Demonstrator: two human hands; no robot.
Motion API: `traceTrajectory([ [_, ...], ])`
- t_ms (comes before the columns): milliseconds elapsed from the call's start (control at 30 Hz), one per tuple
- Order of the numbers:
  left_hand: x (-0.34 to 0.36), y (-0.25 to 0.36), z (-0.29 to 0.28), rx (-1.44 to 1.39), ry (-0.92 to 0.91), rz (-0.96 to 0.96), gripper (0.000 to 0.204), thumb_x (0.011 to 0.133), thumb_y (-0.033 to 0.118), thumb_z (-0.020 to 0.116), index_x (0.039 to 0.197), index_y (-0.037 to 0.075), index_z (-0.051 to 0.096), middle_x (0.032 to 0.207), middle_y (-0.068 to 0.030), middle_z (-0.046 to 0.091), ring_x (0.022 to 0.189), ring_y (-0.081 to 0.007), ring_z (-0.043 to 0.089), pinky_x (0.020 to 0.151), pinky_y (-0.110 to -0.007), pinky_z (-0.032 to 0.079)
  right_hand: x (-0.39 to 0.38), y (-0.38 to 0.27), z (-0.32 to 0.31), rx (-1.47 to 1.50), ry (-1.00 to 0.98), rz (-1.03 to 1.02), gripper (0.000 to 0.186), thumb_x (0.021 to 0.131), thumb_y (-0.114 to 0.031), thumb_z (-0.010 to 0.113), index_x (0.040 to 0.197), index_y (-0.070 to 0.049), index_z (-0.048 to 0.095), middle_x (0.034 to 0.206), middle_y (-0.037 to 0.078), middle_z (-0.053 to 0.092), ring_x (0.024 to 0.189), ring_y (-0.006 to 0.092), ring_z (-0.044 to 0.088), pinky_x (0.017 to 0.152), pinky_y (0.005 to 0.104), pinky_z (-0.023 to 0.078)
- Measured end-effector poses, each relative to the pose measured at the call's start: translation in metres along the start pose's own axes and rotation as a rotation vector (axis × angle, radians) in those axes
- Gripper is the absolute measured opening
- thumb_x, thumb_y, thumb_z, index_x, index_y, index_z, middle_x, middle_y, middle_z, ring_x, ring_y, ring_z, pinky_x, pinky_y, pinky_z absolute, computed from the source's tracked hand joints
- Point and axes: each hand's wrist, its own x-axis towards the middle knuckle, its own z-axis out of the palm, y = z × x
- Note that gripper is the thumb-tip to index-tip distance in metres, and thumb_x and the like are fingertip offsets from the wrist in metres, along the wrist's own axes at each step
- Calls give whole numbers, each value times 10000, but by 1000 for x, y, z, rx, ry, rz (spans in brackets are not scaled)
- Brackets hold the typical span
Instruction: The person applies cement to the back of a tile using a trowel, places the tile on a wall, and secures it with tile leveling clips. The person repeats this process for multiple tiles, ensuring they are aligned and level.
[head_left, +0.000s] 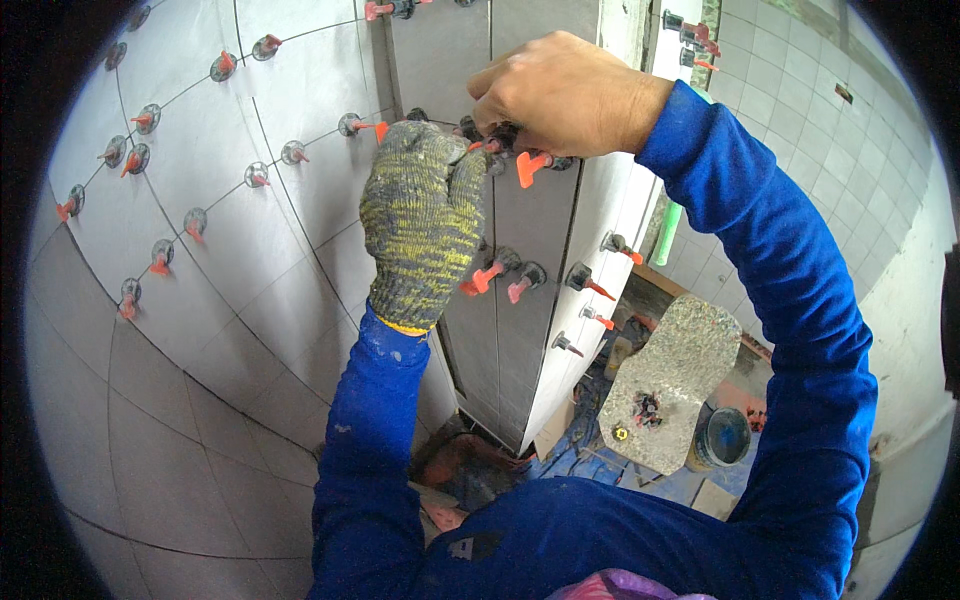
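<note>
My left hand (pixel 425 215), in a grey and yellow knitted work glove, is raised against the wall tiles with its fingers curled. What they hold, if anything, is hidden behind the glove. Just to its right, my bare right hand (pixel 565 95) pinches a black and red tile leveling spacer (pixel 497 140) at a tile joint. Beside it a spacer with an orange T-shaped handle (pixel 532 168) sticks out of the same joint. Lower on this narrow tiled face (pixel 515 350) are two more spacers (pixel 490 275). Another orange-handled spacer (pixel 365 127) stands left of the glove.
Several leveling spacers (pixel 137 157) dot the joints of the large white wall tiles (pixel 290 350) on the left. More stick out of the column's right side (pixel 590 280). Below stand a speckled stone slab (pixel 665 375) bearing small parts and a bucket (pixel 725 437). A green strip (pixel 668 235) hangs behind the column.
</note>
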Motion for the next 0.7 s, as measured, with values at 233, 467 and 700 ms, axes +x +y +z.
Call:
traceTrajectory([
  [233, -6, 2, 4, 6, -55, -108, 150, 887, 159, 737, 952, 52, 655, 970, -162, 659, 934, -375, 641, 844, -492, 517, 1, -2, -8, 27, -74, 65, 218, 750, -169, 822, 939, -109, 731, 894, 85, 735, 878, 311, 733, 757, 435, 584],
  [467, -8, 1, 5, -29, 3, -91, 151, 886, 146, 741, 983, 55, 670, 1014, -167, 672, 986, -398, 638, 896, -509, 512, 9, 8, -11, 160, -49, -30, 268, 749, -156, 827, 997, -99, 744, 905, 89, 720, 940, 325, 712, 807, 441, 572],
  [700, -7, 3, 3, 29, -16, -57, 163, 885, 142, 740, 1012, 59, 682, 1063, -170, 678, 1094, -400, 625, 993, -515, 489, 34, 1, -18, 69, -318, -22, 339, 731, -151, 833, 1056, -84, 761, 925, 132, 742, 930, 360, 719, 813, 467, 580],
])
